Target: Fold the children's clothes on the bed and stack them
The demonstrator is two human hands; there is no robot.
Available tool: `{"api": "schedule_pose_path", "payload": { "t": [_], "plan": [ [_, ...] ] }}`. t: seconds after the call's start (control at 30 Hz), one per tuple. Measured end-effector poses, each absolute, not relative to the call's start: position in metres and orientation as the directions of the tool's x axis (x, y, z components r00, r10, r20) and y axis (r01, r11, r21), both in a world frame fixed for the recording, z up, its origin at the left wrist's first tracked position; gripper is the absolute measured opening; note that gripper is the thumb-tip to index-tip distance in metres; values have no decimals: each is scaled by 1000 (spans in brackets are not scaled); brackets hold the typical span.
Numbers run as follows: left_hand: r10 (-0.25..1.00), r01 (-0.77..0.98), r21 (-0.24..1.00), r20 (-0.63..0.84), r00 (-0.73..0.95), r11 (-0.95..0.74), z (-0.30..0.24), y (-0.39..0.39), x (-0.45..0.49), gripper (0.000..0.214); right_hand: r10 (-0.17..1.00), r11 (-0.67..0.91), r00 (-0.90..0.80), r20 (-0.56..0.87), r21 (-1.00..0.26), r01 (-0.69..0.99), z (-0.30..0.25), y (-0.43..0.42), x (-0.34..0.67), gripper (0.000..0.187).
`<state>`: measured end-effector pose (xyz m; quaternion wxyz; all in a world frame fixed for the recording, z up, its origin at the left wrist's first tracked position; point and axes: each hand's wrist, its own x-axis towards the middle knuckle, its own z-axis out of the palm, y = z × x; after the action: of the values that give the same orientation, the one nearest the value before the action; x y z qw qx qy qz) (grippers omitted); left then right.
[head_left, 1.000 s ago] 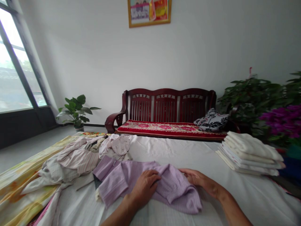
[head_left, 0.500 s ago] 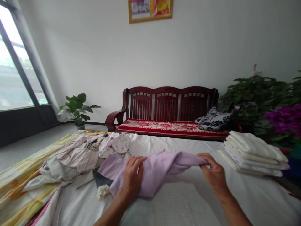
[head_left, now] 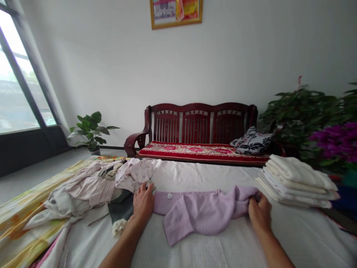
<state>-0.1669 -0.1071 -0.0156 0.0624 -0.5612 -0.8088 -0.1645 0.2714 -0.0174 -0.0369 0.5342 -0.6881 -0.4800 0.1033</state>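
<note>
A lilac ribbed garment (head_left: 206, 212) with a small white label lies stretched sideways over the white sheet, one part of it angled down toward me. My right hand (head_left: 260, 212) is closed on its bunched right end. At its left end is my left hand (head_left: 143, 203), palm down with fingers partly spread, beside the garment's edge. Under and next to that hand lies a dark green cloth (head_left: 121, 208) with a cream pompom-like piece (head_left: 119, 227). My left fingertips are close to a pale printed garment (head_left: 134, 173).
Left of my hands is a loose heap of pale clothes (head_left: 83, 190) on a yellow patterned cloth (head_left: 16, 230). A stack of folded white cloths (head_left: 301, 182) stands at the right. Beyond are a red wooden bench (head_left: 195, 123), a cushion (head_left: 252, 141) and potted plants (head_left: 93, 128).
The lilac garment has gone from lifted and twisted to laid flatter and wider. My left hand moved off its middle to the left end; my right hand shifted slightly right and down, keeping hold.
</note>
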Motion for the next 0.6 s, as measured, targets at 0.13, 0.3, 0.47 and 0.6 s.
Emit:
{"api": "schedule_pose_path", "payload": {
  "t": [0.13, 0.3, 0.47, 0.6],
  "plan": [
    [912, 932, 199, 222, -344, 303, -13, -102, -186, 52, 789, -52, 532, 307, -830, 556, -30, -22, 270, 49],
    [942, 979, 80, 269, -200, 185, 1, -112, -226, 36, 805, -86, 524, 278, -820, 566, -28, -24, 270, 46],
    [950, 989, -146, 309, 52, -6, 7, -131, -268, 30, 791, -54, 541, 285, -848, 527, -27, -25, 269, 41],
    [941, 975, -221, 333, 63, 13, -2, -140, -266, 35, 759, 13, 559, 334, -866, 500, -31, -24, 270, 46]
  ]
}}
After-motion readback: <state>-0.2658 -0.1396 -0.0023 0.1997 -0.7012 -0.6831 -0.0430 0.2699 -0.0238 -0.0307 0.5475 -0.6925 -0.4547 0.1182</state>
